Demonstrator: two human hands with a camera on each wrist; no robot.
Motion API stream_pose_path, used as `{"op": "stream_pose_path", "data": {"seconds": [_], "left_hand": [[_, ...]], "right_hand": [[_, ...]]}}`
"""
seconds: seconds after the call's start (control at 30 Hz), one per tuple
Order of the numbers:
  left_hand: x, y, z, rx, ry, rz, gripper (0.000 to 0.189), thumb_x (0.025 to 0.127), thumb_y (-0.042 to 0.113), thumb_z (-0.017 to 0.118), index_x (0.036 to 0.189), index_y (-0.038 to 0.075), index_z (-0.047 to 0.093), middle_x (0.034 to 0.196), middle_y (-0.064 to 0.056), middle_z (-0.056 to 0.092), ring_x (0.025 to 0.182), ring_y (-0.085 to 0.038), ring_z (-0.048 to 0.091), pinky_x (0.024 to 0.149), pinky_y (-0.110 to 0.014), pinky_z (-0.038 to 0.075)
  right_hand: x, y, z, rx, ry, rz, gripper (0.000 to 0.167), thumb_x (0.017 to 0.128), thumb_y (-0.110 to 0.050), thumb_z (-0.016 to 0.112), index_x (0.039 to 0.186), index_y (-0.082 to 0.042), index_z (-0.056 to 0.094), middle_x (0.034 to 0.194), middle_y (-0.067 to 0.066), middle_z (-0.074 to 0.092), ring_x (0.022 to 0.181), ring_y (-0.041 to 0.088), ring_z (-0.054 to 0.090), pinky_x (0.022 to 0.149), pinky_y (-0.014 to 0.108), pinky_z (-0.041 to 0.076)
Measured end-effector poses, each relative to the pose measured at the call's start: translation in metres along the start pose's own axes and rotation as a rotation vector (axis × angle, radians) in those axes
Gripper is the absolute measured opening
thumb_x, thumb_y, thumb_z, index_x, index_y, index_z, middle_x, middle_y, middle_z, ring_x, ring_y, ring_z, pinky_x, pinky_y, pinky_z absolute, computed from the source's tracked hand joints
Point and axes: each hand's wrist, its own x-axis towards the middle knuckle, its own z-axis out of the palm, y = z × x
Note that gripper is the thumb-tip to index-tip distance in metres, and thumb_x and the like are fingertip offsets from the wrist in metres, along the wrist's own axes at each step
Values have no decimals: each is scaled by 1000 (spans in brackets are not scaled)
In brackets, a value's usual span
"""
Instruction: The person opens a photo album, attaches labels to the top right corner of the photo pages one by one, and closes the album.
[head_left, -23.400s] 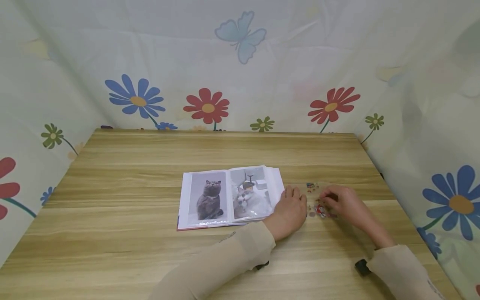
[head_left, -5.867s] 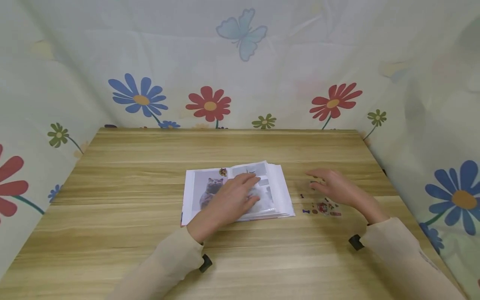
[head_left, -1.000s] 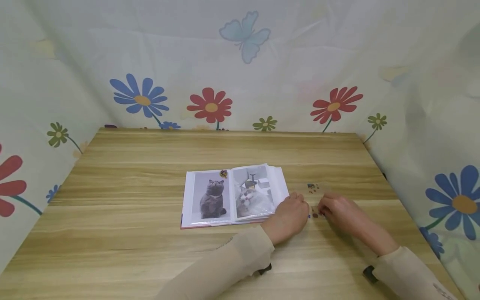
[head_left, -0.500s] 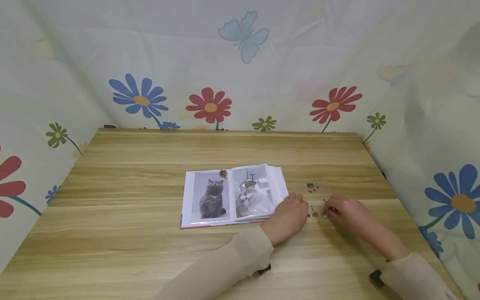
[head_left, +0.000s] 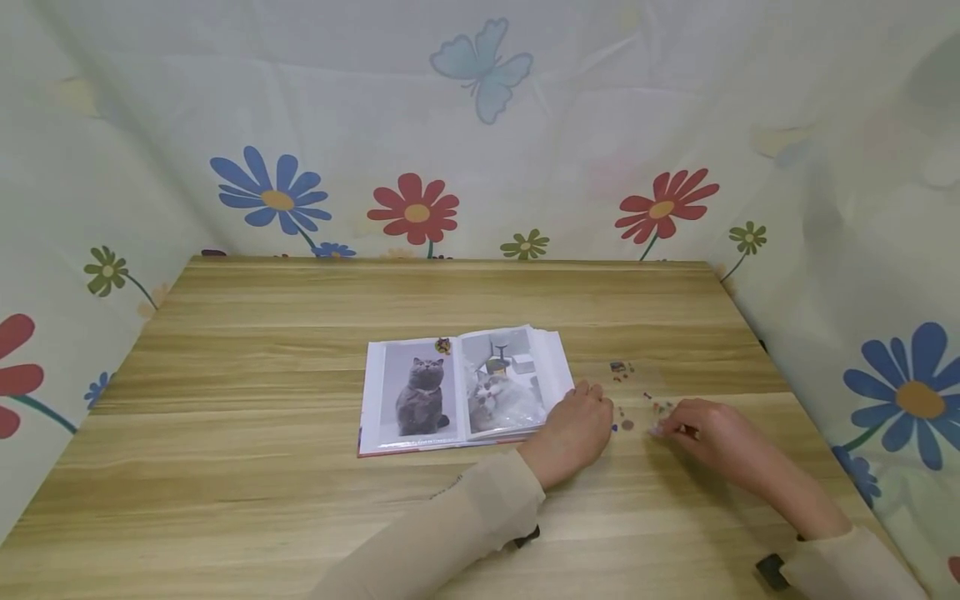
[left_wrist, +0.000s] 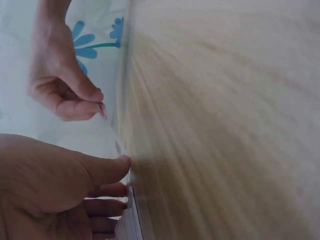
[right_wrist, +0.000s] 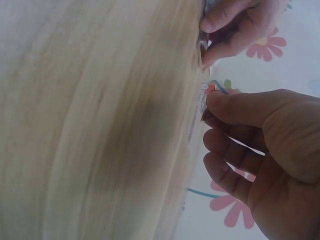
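In the head view my left hand (head_left: 572,435) presses with its fingers on a clear sticker sheet (head_left: 639,385), right beside an open photo album (head_left: 372,400). The left wrist view shows its thumb (left_wrist: 107,170) at the sheet's edge, the fingers by the album pages. My right hand (head_left: 720,429) pinches a small sticker (right_wrist: 211,91) between thumb and index finger, lifted at the sheet's right side; its other fingers are loosely bent. Small coloured stickers dot the sheet. Another small sticker (head_left: 443,346) sits at the top right of the grey cat photo (head_left: 422,400).
The album's right page carries a photo (head_left: 506,400) of a pale cat. Everything lies on a wood-grain table (head_left: 262,350). A flower-print cloth (head_left: 570,125) encloses its back and both sides.
Within the last second my right hand has drawn back to the right, a sticker coming up off the sheet with it. Compared with the oldest frame, a sticker now sits on the left photo.
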Motion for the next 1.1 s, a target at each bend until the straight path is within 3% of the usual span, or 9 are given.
{"op": "stream_pose_path", "data": {"seconds": [0.17, 0.3, 0.5, 0.63, 0.87, 0.97, 1.1], "left_hand": [[0, 1, 0, 19, -3, 5, 20, 102, 14, 59, 116, 10, 73, 115, -2, 65, 108, -16, 56, 95, -27, 49], [-1, 1, 1, 32, 11, 15, 19, 101, 15, 59, 113, 10, 73, 112, -2, 65, 105, -16, 56, 92, -27, 49], [-1, 0, 1, 35, 27, 24, 18, 102, 16, 59, 111, 10, 73, 107, -2, 64, 101, -16, 55, 89, -27, 50], [-2, -1, 0, 37, 36, 28, 18, 102, 14, 58, 111, 10, 73, 105, -3, 63, 99, -16, 54, 87, -27, 50], [-4, 1, -3, 62, 29, 40, 30, 104, 14, 54, 129, 18, 69, 113, -4, 65, 105, -18, 55, 89, -27, 50], [-4, 2, -4, 84, 14, 42, 30, 105, 17, 55, 130, 19, 70, 113, -4, 64, 105, -18, 54, 88, -27, 50], [-3, 1, -3, 110, -8, 39, 29, 105, 32, 59, 128, 20, 71, 115, -4, 61, 106, -18, 53, 87, -26, 49]], "right_hand": [[-5, 1, -1, 19, 38, -37, 25, 74, 7, 87, 82, -14, 77, 82, -4, 74, 72, 3, 65, 61, 26, 57], [-9, 2, -2, 10, 22, -46, 26, 74, 7, 88, 80, -16, 76, 81, -4, 74, 71, 3, 64, 60, 25, 56], [-16, 0, -12, 78, -54, 28, 27, 78, 10, 83, 83, -16, 75, 83, -6, 71, 73, 1, 62, 61, 25, 55], [-17, 0, -17, 119, -30, 37, 28, 80, 12, 81, 88, -15, 75, 89, -6, 73, 77, 2, 64, 62, 25, 56], [-13, -1, -19, 137, 5, 33, 26, 83, 11, 79, 95, -12, 78, 91, -6, 75, 81, 2, 68, 64, 24, 57], [-10, -3, -19, 139, 19, 21, 25, 83, 11, 78, 98, -9, 79, 91, -6, 75, 80, 3, 68, 63, 24, 57], [-6, -4, -20, 132, 12, 24, 22, 84, 11, 77, 97, -8, 79, 91, -4, 77, 81, 4, 69, 64, 24, 58]]}}
